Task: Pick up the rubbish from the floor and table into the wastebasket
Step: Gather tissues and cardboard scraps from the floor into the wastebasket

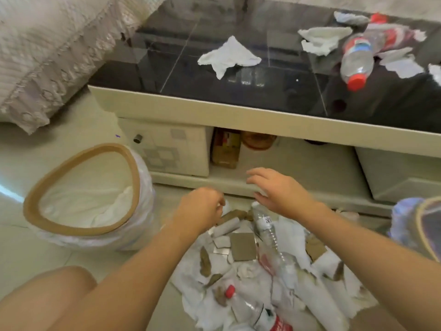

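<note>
A heap of rubbish (262,271) lies on the floor in front of me: white tissues, cardboard scraps, paper tubes and clear plastic bottles. My left hand (202,209) hovers over its far edge with fingers curled; whether it grips anything is hidden. Just to the right, my right hand (276,189) spreads its fingers above the neck of a clear bottle (267,225) without touching it. The wastebasket (81,225), brown-rimmed with a white liner, stands on the floor to the left. On the black glass table (167,75) lie a white tissue (229,56), more tissues (322,39) and a red-capped bottle (356,60).
A lace-covered sofa (47,56) fills the upper left. Under the table a shelf holds a brown box (225,149) and an orange bowl (259,140). A second lined bin (420,225) stands at the right edge. My bare knee (43,299) is at the lower left.
</note>
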